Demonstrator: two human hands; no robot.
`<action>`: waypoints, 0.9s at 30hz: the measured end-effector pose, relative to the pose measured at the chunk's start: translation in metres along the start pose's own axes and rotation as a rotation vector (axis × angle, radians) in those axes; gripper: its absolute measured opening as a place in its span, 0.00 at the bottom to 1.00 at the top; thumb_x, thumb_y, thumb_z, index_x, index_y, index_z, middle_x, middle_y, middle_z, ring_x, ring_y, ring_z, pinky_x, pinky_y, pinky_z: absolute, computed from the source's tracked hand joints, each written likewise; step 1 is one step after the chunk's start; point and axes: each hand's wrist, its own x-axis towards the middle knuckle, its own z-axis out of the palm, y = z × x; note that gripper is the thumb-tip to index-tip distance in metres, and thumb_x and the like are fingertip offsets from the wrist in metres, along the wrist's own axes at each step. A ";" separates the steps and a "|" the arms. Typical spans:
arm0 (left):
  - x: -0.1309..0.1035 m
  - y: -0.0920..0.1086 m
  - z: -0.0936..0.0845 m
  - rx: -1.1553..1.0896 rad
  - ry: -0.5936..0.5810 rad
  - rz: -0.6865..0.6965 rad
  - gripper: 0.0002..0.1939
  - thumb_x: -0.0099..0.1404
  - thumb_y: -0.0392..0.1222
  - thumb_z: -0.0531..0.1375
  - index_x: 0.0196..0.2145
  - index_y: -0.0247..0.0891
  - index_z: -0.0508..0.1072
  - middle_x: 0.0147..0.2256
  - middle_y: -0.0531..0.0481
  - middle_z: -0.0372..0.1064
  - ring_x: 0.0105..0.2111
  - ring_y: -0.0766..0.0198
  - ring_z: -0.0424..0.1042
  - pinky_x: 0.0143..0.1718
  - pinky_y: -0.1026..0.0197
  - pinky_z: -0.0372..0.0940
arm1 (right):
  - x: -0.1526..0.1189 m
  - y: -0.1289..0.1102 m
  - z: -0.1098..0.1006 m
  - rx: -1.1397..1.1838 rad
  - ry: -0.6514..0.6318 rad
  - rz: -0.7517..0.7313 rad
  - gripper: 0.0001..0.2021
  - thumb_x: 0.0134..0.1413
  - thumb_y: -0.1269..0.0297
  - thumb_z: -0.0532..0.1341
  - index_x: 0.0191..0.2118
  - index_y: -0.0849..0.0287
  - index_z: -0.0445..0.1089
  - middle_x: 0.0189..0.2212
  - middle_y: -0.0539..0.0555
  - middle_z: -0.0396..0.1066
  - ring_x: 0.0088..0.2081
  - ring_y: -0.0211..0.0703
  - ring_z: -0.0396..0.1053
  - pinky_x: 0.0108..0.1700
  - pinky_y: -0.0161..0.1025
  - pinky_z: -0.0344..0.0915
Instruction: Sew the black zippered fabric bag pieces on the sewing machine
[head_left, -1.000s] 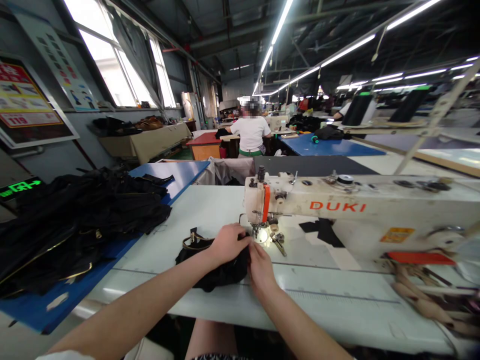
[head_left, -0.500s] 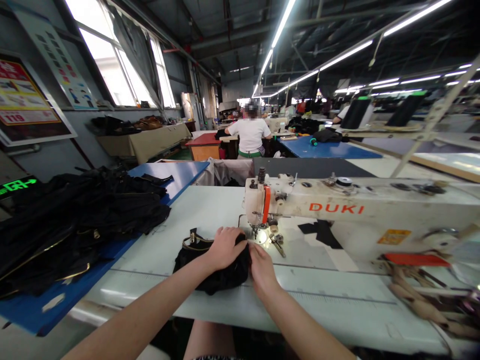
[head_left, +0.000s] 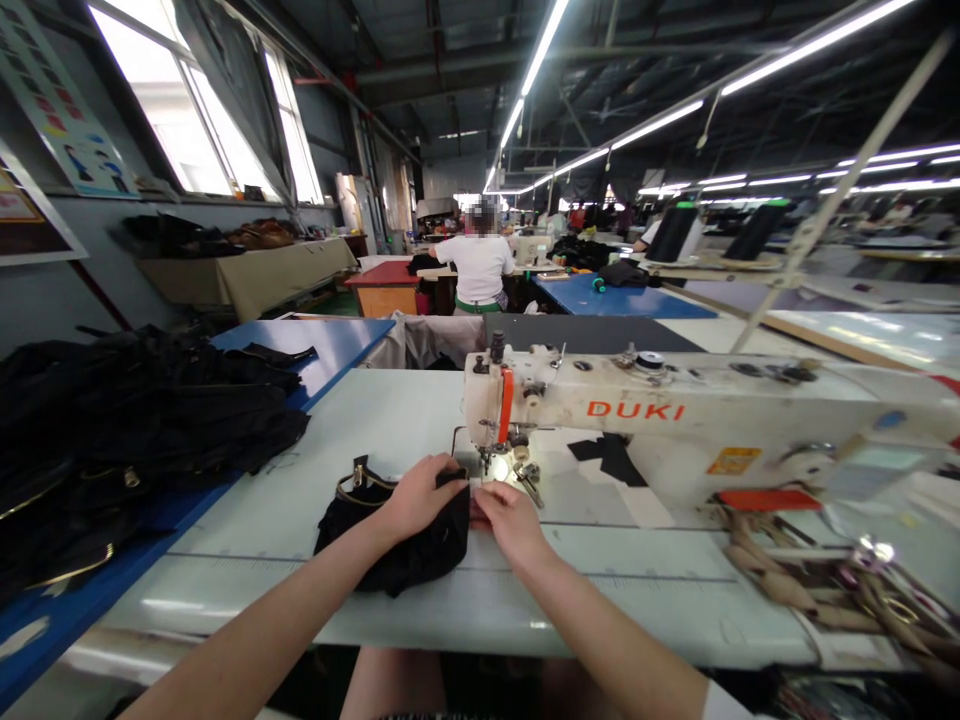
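A black fabric pouch [head_left: 427,550] with a gold zipper [head_left: 358,480] lies on the pale sewing table, just left of the needle. My left hand [head_left: 421,498] is closed over its upper right edge, fingers on top and thumb toward the right. My right hand [head_left: 508,515] pinches a small white tag-like piece [head_left: 475,485] against that same edge; its details are too small to read. Close beyond both hands stands the sewing machine [head_left: 637,400] marked DUKI, its needle and presser foot [head_left: 491,462] lit by a small lamp.
Black zippered pieces [head_left: 150,400] are heaped on a blue table [head_left: 337,338] at the left. Dark fabric scraps [head_left: 611,460] lie under the machine arm. Black thread cones [head_left: 673,235] stand behind it. A person in a white shirt [head_left: 480,268] sits ahead, facing away.
The view has turned a little to the right, so the scene sits further left. My right fingers have drawn slightly off the pouch edge, and the small white piece now shows between my hands.
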 end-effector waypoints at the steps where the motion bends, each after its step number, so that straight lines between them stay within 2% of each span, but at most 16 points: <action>1: 0.000 0.000 0.000 -0.009 -0.006 -0.004 0.09 0.61 0.45 0.56 0.36 0.39 0.68 0.37 0.49 0.70 0.40 0.58 0.68 0.44 0.57 0.61 | 0.000 -0.001 -0.003 -0.022 -0.008 0.007 0.13 0.40 0.51 0.64 0.26 0.56 0.69 0.22 0.50 0.73 0.27 0.46 0.72 0.32 0.43 0.69; 5: 0.001 0.000 -0.001 -0.041 -0.031 -0.009 0.08 0.61 0.45 0.56 0.35 0.39 0.68 0.36 0.50 0.70 0.39 0.59 0.69 0.42 0.58 0.62 | -0.005 -0.009 -0.019 -0.127 -0.028 0.000 0.13 0.41 0.51 0.64 0.27 0.56 0.70 0.24 0.52 0.74 0.29 0.47 0.73 0.33 0.42 0.69; 9: 0.002 -0.001 -0.003 -0.041 -0.051 -0.019 0.08 0.61 0.45 0.57 0.34 0.39 0.69 0.36 0.50 0.71 0.38 0.59 0.69 0.41 0.59 0.62 | -0.014 -0.020 -0.058 -0.267 -0.046 -0.072 0.12 0.45 0.54 0.62 0.29 0.57 0.71 0.26 0.52 0.74 0.31 0.47 0.72 0.36 0.42 0.67; 13: 0.005 -0.004 -0.002 -0.047 -0.064 -0.018 0.08 0.60 0.46 0.57 0.34 0.39 0.69 0.36 0.50 0.70 0.38 0.59 0.69 0.40 0.60 0.62 | -0.011 -0.032 -0.111 -0.816 0.036 -0.350 0.11 0.53 0.58 0.55 0.34 0.56 0.72 0.30 0.53 0.74 0.33 0.46 0.71 0.39 0.43 0.66; 16: 0.007 -0.007 0.000 -0.043 -0.059 -0.012 0.08 0.60 0.46 0.57 0.35 0.39 0.70 0.36 0.50 0.71 0.38 0.58 0.69 0.40 0.60 0.62 | -0.001 -0.041 -0.139 -1.158 0.099 -0.538 0.12 0.57 0.64 0.52 0.39 0.58 0.72 0.38 0.56 0.74 0.38 0.48 0.70 0.43 0.44 0.64; 19: 0.007 -0.008 0.003 -0.028 -0.057 -0.017 0.09 0.60 0.47 0.57 0.35 0.39 0.69 0.36 0.50 0.70 0.38 0.58 0.69 0.40 0.59 0.62 | 0.011 -0.049 -0.148 -1.442 0.057 -0.651 0.12 0.58 0.69 0.52 0.40 0.60 0.71 0.39 0.57 0.72 0.42 0.49 0.67 0.46 0.43 0.62; 22: 0.005 -0.009 0.006 -0.006 -0.053 -0.031 0.09 0.60 0.47 0.57 0.36 0.40 0.69 0.37 0.50 0.70 0.39 0.57 0.69 0.40 0.59 0.62 | 0.022 -0.054 -0.143 -1.674 -0.021 -0.682 0.08 0.57 0.70 0.55 0.37 0.59 0.72 0.37 0.55 0.72 0.43 0.48 0.65 0.45 0.41 0.61; 27: 0.003 -0.011 0.010 -0.004 -0.034 -0.052 0.10 0.61 0.46 0.57 0.38 0.40 0.69 0.39 0.49 0.70 0.41 0.58 0.69 0.44 0.58 0.62 | 0.034 -0.052 -0.135 -1.827 -0.031 -0.672 0.08 0.56 0.72 0.57 0.28 0.58 0.71 0.30 0.54 0.70 0.37 0.47 0.65 0.41 0.41 0.59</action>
